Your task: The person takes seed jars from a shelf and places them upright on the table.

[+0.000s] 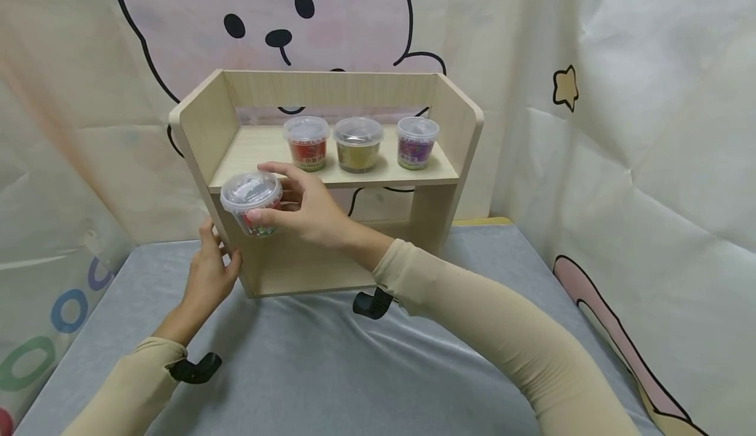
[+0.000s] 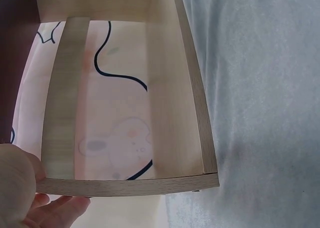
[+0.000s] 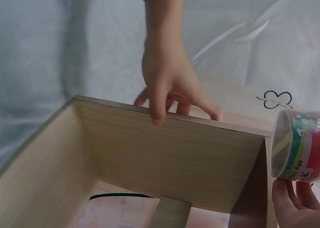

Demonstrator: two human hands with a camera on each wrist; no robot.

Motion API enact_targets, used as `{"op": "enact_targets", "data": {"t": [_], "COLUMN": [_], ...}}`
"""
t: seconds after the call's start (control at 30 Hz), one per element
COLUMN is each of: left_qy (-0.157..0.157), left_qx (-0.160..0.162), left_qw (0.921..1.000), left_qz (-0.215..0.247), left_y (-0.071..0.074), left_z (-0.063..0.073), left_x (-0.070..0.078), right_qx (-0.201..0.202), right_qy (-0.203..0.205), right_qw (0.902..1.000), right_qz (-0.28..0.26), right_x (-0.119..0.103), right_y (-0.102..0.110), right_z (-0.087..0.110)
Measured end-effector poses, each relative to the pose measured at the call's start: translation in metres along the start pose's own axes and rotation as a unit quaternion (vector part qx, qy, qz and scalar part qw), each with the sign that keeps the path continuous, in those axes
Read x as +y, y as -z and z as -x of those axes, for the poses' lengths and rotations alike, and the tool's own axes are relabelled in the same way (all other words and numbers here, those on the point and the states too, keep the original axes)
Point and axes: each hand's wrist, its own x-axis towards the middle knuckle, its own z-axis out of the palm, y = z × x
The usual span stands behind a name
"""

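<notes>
In the head view my right hand (image 1: 315, 209) holds a clear lidded plastic tub (image 1: 251, 193) with red and green contents or print, in front of the upper left of a small wooden shelf (image 1: 331, 87). The right wrist view shows the printed side of this tub (image 3: 302, 148) and its clear base, with fingers (image 3: 286, 200) around it. My left hand (image 1: 207, 275) grips the front edge of the shelf's left side panel, thumb on the inside and fingers outside, as the left wrist view also shows on the panel edge (image 2: 130, 186).
On the upper board stand a red tub (image 1: 308, 150), a yellowish tub (image 1: 358, 150) and a purple tub (image 1: 416, 147), all lidded. The shelf rests on a grey-blue cloth (image 1: 354, 370). Behind it hangs a printed curtain (image 1: 354, 16).
</notes>
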Motion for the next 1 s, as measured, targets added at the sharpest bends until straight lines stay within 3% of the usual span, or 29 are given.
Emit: {"op": "enact_targets", "data": {"t": [0.43,1.0], "left_qy": [0.004,0.0], "left_qx": [-0.002,-0.004], "left_qw": [1.0,1.0], "left_qz": [0.005,-0.002], "left_y": [0.0,0.001], "left_z": [0.001,0.002], "left_x": [0.002,-0.001], "right_qx": [-0.015,-0.037], "right_qy": [-0.005,-0.036], "right_qw": [0.9994,0.9976], "right_qz": [-0.029,-0.046], "right_x": [0.023,0.061], "right_y": [0.0,-0.008], "right_z": [0.026,0.041]}}
